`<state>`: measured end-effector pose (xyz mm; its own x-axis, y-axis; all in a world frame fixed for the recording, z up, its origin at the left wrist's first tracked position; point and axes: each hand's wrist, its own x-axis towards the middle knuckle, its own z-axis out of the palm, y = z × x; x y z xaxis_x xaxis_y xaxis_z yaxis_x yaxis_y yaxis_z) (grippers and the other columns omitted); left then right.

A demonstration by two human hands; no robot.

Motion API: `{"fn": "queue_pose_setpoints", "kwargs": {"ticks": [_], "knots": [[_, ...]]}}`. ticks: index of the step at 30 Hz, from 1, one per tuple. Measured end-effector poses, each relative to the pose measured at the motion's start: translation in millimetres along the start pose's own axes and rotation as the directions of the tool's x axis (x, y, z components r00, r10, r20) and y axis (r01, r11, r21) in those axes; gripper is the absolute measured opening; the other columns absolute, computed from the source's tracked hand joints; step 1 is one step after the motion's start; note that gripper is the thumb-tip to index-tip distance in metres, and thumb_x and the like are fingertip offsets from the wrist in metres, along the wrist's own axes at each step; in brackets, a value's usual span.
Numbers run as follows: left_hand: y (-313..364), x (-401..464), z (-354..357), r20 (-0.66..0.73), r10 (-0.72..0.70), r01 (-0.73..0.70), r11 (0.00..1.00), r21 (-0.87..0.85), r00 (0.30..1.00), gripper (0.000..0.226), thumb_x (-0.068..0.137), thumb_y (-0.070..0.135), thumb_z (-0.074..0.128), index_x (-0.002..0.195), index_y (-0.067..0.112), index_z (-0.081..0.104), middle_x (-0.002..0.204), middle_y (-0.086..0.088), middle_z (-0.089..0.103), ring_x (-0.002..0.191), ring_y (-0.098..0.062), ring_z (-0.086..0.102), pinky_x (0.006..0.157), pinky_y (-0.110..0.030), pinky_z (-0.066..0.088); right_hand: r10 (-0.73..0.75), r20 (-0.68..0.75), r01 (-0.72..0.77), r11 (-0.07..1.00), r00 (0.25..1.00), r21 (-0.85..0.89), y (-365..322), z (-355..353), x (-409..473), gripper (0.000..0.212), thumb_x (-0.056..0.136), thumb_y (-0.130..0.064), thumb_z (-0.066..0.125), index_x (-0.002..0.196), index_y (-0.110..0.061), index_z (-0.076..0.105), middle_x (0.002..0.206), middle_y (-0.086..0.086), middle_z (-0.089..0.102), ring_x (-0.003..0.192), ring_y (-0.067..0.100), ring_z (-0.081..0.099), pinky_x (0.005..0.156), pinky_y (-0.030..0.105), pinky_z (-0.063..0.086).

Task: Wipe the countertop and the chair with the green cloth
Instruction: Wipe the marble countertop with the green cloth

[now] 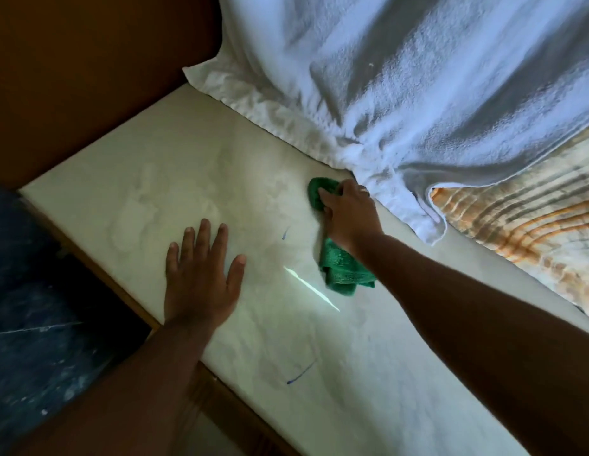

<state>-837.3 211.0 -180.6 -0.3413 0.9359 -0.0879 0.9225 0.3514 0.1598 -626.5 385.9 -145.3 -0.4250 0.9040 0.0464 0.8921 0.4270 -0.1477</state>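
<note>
The pale countertop [174,166] runs diagonally from upper left to lower right, with two short blue ink marks and a bright sliver of light on it. My right hand [350,215] presses the crumpled green cloth [344,266] onto the surface, close to the hem of a white towel. One end of the cloth shows past my fingertips and the other trails under my wrist. My left hand [201,274] lies flat on the countertop near its front edge, fingers spread, holding nothing. No chair is in view.
A white towel [418,77] is draped over the back of the countertop. A cloth with orange and grey stripes [530,222] lies at the right. A brown wooden panel [89,60] borders the far left. Dark speckled floor [33,307] lies below the front edge.
</note>
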Motion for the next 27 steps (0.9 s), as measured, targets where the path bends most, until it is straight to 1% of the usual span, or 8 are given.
{"fn": "queue_pose_setpoints", "kwargs": {"ticks": [2,4,7,13,15,22,24,27], "knots": [[-1,1,0,-0.006,-0.002,0.002,1.0,-0.026,1.0,0.075,0.096,0.062,0.01,0.158,0.023,0.026,0.167,-0.009,0.02,0.154,-0.032,0.017,0.124,-0.052,0.012,-0.092,0.004,0.09,0.986,0.996,0.138,-20,7,-19,0.033,0.084,-0.023,0.064,0.117,-0.023,0.063,0.111,0.018,0.058,0.09,0.039,0.059,0.077,0.041,0.048],[-3,-1,0,-0.011,0.004,-0.005,0.998,-0.065,1.0,0.08,0.094,0.066,0.003,0.159,0.024,0.025,0.168,-0.006,0.018,0.154,-0.03,0.015,0.124,-0.05,0.01,-0.355,0.015,0.336,0.896,0.935,0.288,-47,15,-58,0.02,0.088,-0.028,0.062,0.108,-0.028,0.064,0.103,0.012,0.064,0.088,0.027,0.061,0.072,0.037,0.048],[-5,-3,-1,-0.022,0.02,-0.022,0.995,-0.097,1.0,0.084,0.093,0.067,-0.003,0.159,0.024,0.025,0.168,-0.005,0.018,0.155,-0.028,0.014,0.124,-0.049,0.012,-0.656,0.098,0.642,0.754,0.749,0.142,-48,21,-68,0.048,0.092,-0.029,0.055,0.139,-0.022,0.05,0.146,0.013,0.049,0.131,0.033,0.046,0.106,0.045,0.037],[-4,-3,-4,-0.024,0.003,-0.006,0.993,-0.115,1.0,0.077,0.095,0.061,0.005,0.158,0.023,0.029,0.167,-0.006,0.021,0.155,-0.029,0.016,0.124,-0.048,0.012,-0.252,0.039,0.251,0.968,0.967,0.03,-31,21,10,0.056,0.1,-0.031,0.037,0.152,-0.013,0.03,0.16,0.015,0.024,0.147,0.033,0.02,0.12,0.041,0.018],[-3,-4,-4,-0.019,0.005,-0.007,0.992,-0.125,1.0,0.078,0.094,0.062,0.005,0.158,0.023,0.028,0.167,-0.006,0.02,0.155,-0.029,0.015,0.124,-0.048,0.011,-0.274,0.032,0.273,0.962,0.961,0.022,-43,24,-12,0.057,0.095,-0.027,0.044,0.149,-0.009,0.036,0.155,0.02,0.032,0.144,0.036,0.027,0.119,0.044,0.021],[-3,-5,-6,-0.003,0.016,-0.016,0.995,-0.103,1.0,0.082,0.092,0.063,0.003,0.159,0.022,0.024,0.168,-0.007,0.016,0.155,-0.029,0.012,0.124,-0.048,0.009,-0.672,0.095,0.651,0.737,0.734,0.181,-36,18,-103,0.045,0.093,-0.023,0.053,0.137,-0.015,0.055,0.144,0.008,0.052,0.133,0.031,0.048,0.11,0.041,0.032],[-3,-6,-5,0.0,0.014,-0.014,0.996,-0.09,1.0,0.082,0.092,0.062,0.003,0.159,0.021,0.024,0.168,-0.007,0.016,0.155,-0.03,0.013,0.124,-0.049,0.01,-0.612,0.069,0.601,0.789,0.788,0.127,-29,18,-57,0.047,0.084,-0.008,0.067,0.13,-0.007,0.061,0.137,0.015,0.057,0.126,0.038,0.054,0.106,0.048,0.036],[-3,-7,-3,-0.003,0.013,-0.013,0.997,-0.079,1.0,0.081,0.093,0.063,0.002,0.16,0.022,0.022,0.169,-0.007,0.015,0.155,-0.029,0.011,0.125,-0.048,0.009,-0.342,0.078,0.327,0.932,0.937,0.158,-34,17,5,0.049,0.093,-0.012,0.056,0.141,-0.016,0.051,0.151,0.007,0.044,0.14,0.03,0.038,0.111,0.048,0.037]]}}
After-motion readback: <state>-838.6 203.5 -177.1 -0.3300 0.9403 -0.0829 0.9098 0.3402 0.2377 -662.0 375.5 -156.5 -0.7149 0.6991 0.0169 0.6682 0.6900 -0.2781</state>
